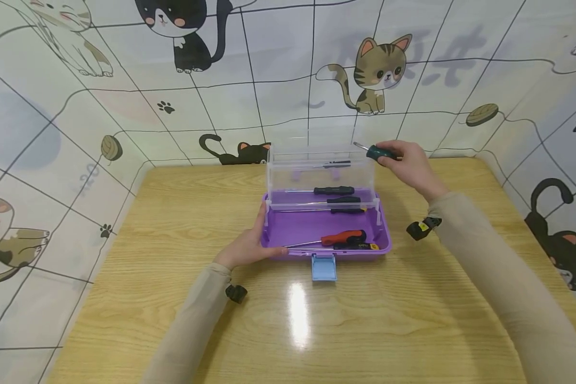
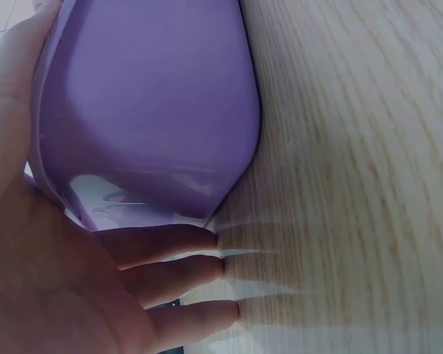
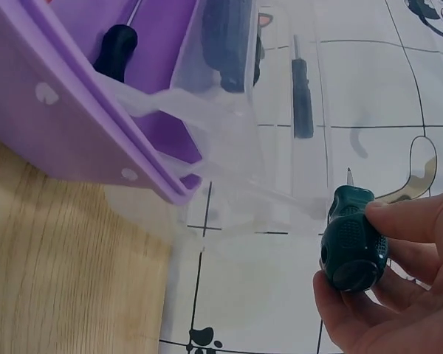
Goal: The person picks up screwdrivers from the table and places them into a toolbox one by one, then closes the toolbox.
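A purple toolbox (image 1: 297, 220) lies open on the table, its clear lid with trays raised at the back. My left hand (image 1: 246, 246) rests against its front left corner, thumb along the front rim and fingers straight beside the wall, as the left wrist view shows. My right hand (image 1: 411, 166) holds a stubby green screwdriver (image 1: 379, 153) by the handle, between thumb and fingers, beside the clear lid's right upper edge. The flat metal tip points left in the head view. Inside the box lie a red-handled screwdriver (image 1: 343, 238) and several black-handled ones.
A small dark screwdriver (image 3: 302, 99) lies in the clear upper tray. The pale blue latch (image 1: 324, 268) hangs down at the box's front. Cat-patterned walls stand behind and beside the wooden table (image 1: 187, 213).
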`<state>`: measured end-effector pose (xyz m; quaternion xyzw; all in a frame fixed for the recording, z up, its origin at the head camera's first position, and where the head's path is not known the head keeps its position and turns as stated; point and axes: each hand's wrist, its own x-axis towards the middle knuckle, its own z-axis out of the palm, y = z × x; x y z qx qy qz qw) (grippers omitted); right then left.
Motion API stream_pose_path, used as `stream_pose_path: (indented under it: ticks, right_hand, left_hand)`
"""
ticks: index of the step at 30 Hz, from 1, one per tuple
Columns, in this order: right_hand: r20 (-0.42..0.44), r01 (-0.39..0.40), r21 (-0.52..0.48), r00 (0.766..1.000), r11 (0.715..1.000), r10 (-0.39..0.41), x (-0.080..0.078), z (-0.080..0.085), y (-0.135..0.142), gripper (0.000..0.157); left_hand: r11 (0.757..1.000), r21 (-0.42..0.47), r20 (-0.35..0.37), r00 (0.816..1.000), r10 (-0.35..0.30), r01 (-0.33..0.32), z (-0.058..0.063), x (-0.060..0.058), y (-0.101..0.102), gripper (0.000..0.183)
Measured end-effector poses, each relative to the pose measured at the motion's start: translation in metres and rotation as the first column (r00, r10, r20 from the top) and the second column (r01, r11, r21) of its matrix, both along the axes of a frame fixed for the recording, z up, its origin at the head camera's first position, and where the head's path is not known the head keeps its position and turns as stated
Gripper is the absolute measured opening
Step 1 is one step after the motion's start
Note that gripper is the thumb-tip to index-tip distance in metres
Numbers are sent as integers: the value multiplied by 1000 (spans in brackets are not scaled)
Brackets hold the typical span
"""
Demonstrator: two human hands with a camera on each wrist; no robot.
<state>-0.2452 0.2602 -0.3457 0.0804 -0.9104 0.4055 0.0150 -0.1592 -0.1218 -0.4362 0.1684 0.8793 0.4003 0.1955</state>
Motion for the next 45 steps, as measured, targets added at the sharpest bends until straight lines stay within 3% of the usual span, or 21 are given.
stream_pose_path:
  ticks: [15, 23, 29, 34, 45]
  right_hand:
    - [136, 28, -139, 991, 990, -9, -33, 5, 15, 41]
    - [171, -47, -64, 984, 997, 57, -43, 14, 14, 44]
    - [140, -101, -17, 985, 995, 103, -55, 21, 5, 42]
    - [149, -146, -22, 978, 989, 147, -67, 23, -10, 40]
    - [145, -219, -32, 964, 975, 222, -88, 16, -38, 37]
  left_hand:
    - [1000, -2, -9, 1000, 1, -1, -3, 0, 2, 129]
    - [1000, -16, -5, 1000, -5, 5, -2, 1, 6, 129]
    - [1000, 0, -11, 1000, -12, 12, -5, -1, 6, 129]
    - [999, 31, -15, 1000, -12, 12, -5, -2, 5, 130]
    - [1000, 4, 0, 1000, 4, -4, -3, -1, 1, 129]
